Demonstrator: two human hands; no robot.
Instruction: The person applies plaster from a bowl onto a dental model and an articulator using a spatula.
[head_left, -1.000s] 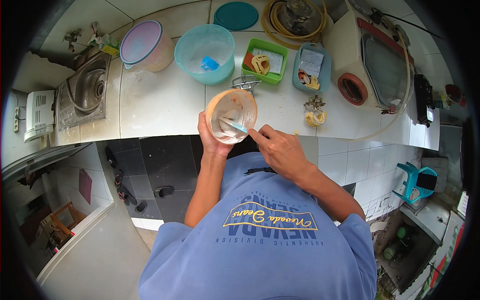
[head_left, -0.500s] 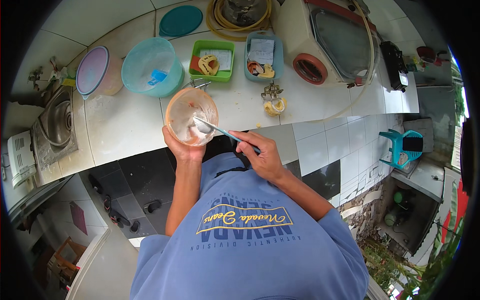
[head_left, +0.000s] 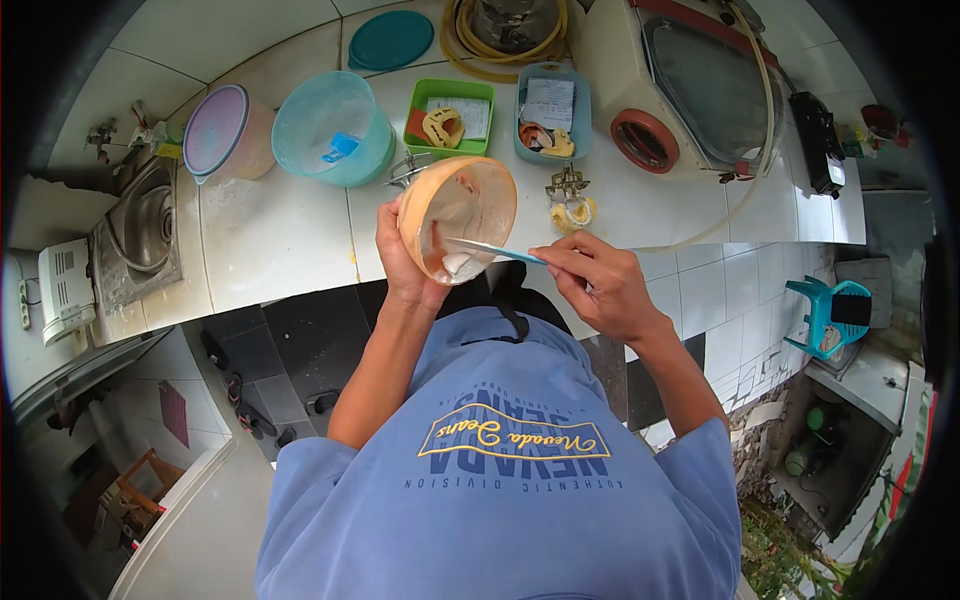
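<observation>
My left hand [head_left: 405, 262] is wrapped round an orange mixing bowl [head_left: 407, 212] from its left and underside, holding it tilted toward the right at the counter's front edge. White paste [head_left: 462, 266] coats the inside wall and sits near the lower rim. Between thumb and fingers of my right hand [head_left: 605, 285] is the blue handle of a spatula [head_left: 512, 254]. Its blade reaches into the bowl and touches the paste. Just beyond the right hand, a metal articulator with a pale dental cast [head_left: 572, 212] stands on the counter. Another metal articulator [head_left: 406, 168] is partly hidden behind the bowl.
Along the counter [head_left: 290, 235] stand a lilac-lidded tub [head_left: 217, 132], a turquoise tub [head_left: 335, 130], a green tray [head_left: 450, 148] and a blue tray [head_left: 553, 155], both holding casts and papers. A cream windowed cabinet [head_left: 625, 75] is at the right, a sink [head_left: 150, 230] at the left.
The bowl has tipped over toward the right, and my left hand has turned with it. The spatula lies flatter, its blade now near the bowl's lower rim. The whole view has shifted slightly.
</observation>
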